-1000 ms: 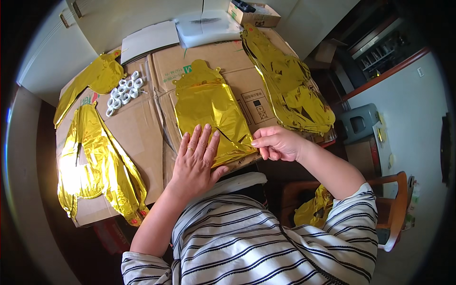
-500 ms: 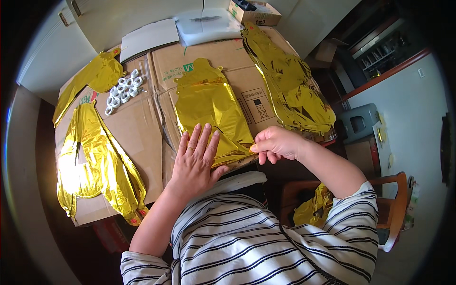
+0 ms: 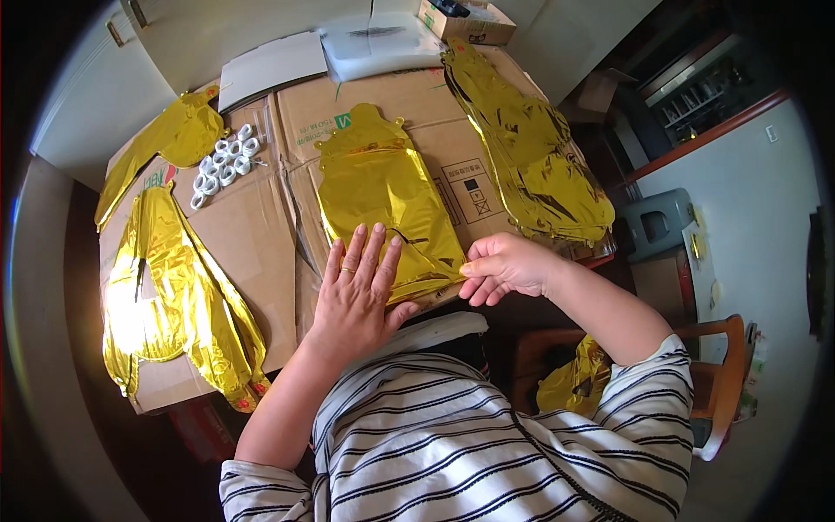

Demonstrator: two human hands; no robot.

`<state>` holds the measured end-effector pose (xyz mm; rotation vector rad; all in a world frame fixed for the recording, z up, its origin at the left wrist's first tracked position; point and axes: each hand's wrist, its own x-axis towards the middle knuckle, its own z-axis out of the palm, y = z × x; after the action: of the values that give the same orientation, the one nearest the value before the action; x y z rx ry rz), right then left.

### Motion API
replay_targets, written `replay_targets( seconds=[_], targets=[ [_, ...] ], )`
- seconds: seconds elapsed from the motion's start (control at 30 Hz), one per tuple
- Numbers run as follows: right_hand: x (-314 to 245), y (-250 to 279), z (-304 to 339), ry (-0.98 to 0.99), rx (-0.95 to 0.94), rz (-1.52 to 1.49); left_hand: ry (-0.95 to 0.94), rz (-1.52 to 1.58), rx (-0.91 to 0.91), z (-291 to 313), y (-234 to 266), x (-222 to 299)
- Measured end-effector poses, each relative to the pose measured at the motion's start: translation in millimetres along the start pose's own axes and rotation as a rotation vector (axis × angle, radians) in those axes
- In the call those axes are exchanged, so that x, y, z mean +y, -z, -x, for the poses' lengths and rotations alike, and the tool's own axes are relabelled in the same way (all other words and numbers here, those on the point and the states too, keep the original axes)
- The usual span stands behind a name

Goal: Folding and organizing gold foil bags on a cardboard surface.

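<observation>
A gold foil balloon [image 3: 378, 187], flat and folded, lies in front of me on the cardboard. Fingers outstretched, my left hand [image 3: 357, 291] rests flat over its near left part. My right hand [image 3: 509, 268] pinches the balloon's near right corner between thumb and fingertips, with the other fingers loosely curled. Creases run across the foil between the two hands. To the left lies another gold foil balloon [image 3: 170, 287], glaring with reflected light. A pile of gold foil balloons [image 3: 539, 157] lies on the right.
Flattened cardboard [image 3: 252, 230] covers the table. Several small white rolls [image 3: 228, 163] cluster at the left, near a further gold balloon [image 3: 178, 130]. Along the back are a white sheet [image 3: 272, 70], clear plastic bags [image 3: 383, 50] and a small box [image 3: 470, 24]. A wooden chair [image 3: 731, 374] holds more gold foil.
Both hands have stayed nearly in place. The curled fingers of my right hand have shifted slightly, and the foil's creases near that corner look a little different.
</observation>
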<state>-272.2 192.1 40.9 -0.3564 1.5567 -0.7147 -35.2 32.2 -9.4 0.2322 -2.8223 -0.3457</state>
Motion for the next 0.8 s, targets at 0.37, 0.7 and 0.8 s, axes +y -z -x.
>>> replay_targets(
  seconds=[0.37,0.7,0.8],
  targets=[
    [15,-8,2,0.055,0.041,-0.185,-0.014,0.001,-0.006,1,-1,-2],
    [21,-11,-3,0.072,0.103,-0.112,-0.025,0.001,-0.022,3,-1,-3],
    [22,-10,-2,0.072,0.089,-0.122,-0.030,0.002,-0.017,3,0,-3]
  ],
)
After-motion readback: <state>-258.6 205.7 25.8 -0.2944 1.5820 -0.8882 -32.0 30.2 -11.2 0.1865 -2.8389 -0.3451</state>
